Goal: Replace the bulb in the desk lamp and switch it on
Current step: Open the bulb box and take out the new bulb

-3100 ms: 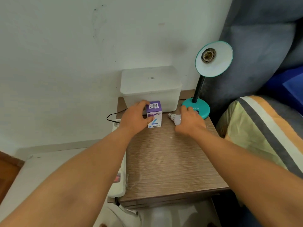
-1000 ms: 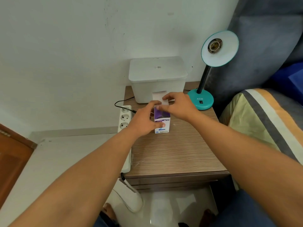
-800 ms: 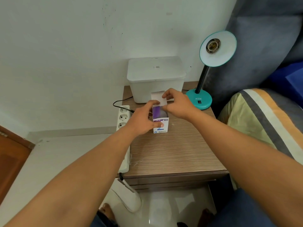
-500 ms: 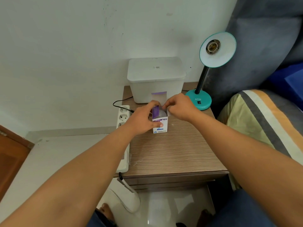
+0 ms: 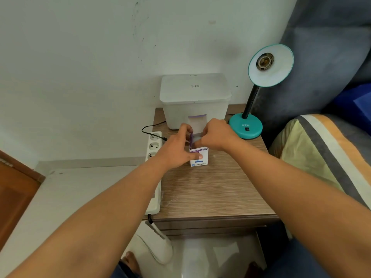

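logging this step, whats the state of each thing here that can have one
desk lamp: unlit, socket empty
bulb box: upright on the bedside table, top flap open
left hand: gripping the box
right hand: fingers at the box opening
white bin: lid closed
power strip: one plug in, other visible sockets free

White letters "ATN" stand on the teal desk lamp base (image 5: 245, 127); the bulb box (image 5: 199, 157) bears an upside-down brand word, approximately "ECOLINK", along its lower edge.
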